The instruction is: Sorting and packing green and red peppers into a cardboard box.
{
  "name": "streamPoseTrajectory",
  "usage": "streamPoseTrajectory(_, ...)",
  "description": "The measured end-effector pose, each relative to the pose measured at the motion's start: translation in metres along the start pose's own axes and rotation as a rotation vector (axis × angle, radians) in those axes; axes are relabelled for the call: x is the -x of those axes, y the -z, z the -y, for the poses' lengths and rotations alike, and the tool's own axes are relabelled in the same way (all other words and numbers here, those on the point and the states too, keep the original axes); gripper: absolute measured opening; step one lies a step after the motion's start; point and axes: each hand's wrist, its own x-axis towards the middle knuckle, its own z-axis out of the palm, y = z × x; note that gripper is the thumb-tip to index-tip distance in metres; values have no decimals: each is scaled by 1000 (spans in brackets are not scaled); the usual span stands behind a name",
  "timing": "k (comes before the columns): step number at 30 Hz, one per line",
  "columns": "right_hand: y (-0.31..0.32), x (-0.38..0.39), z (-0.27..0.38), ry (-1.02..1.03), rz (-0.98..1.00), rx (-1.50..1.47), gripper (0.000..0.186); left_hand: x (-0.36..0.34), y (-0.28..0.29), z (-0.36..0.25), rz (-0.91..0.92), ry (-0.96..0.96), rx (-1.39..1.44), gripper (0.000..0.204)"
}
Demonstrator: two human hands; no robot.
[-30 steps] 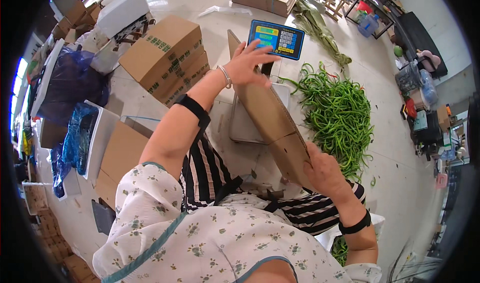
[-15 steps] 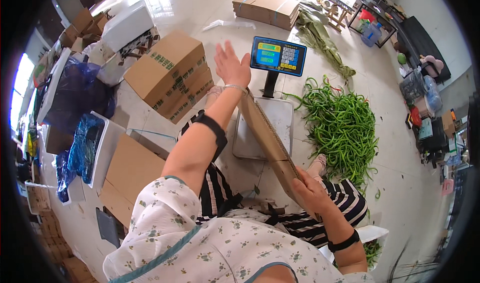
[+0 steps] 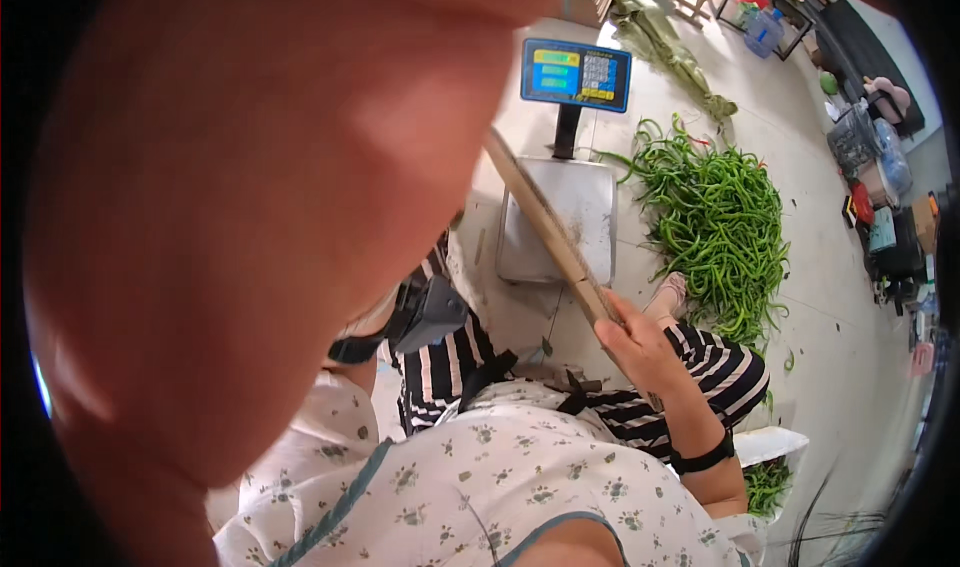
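Note:
My left hand (image 3: 290,197) is raised right up to the camera, a large blurred shape over the left half of the view; its fingers cannot be made out. A black strap with a boxy device (image 3: 430,314) sits on my left arm. My right hand (image 3: 640,347) grips the near end of a flattened cardboard box (image 3: 545,217), seen edge-on. The cardboard slants up and left across the platform scale (image 3: 592,192), and its far end disappears behind my left hand. The scale's blue-framed display (image 3: 575,75) is lit on a black post.
A heap of long green peppers (image 3: 720,237) lies on the floor right of the scale. More green peppers (image 3: 768,487) show in a white container at lower right. Beyond lie a crumpled olive cloth (image 3: 670,47), a blue water jug (image 3: 764,33) and a cluttered row along the right wall.
My left hand has left the far end of the cardboard area and come up to the camera, hiding the boxes at left. My right hand still holds the cardboard. The view has shifted slightly.

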Motion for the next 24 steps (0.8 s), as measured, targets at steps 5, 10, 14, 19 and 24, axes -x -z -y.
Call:
streamPoseTrajectory(5,5,5,9,-1,-39,16,60,12,-14,17,-112,-53,113,76)
streamPoseTrajectory(10,-5,9,9,38,-6,29,60,-8,-10,11,-117,-106,161,75)
streamPoseTrajectory(14,-10,8,-5,70,-73,17,60,-11,0,44,-280,-110,401,74)
streamPoseTrajectory(19,4,1,-17,-32,-94,-77,58,110,25,162,-751,1001,-177,65)
streamPoseTrajectory(24,6,-3,-17,2,-198,9,54,227,1,236,-822,1284,-217,88)
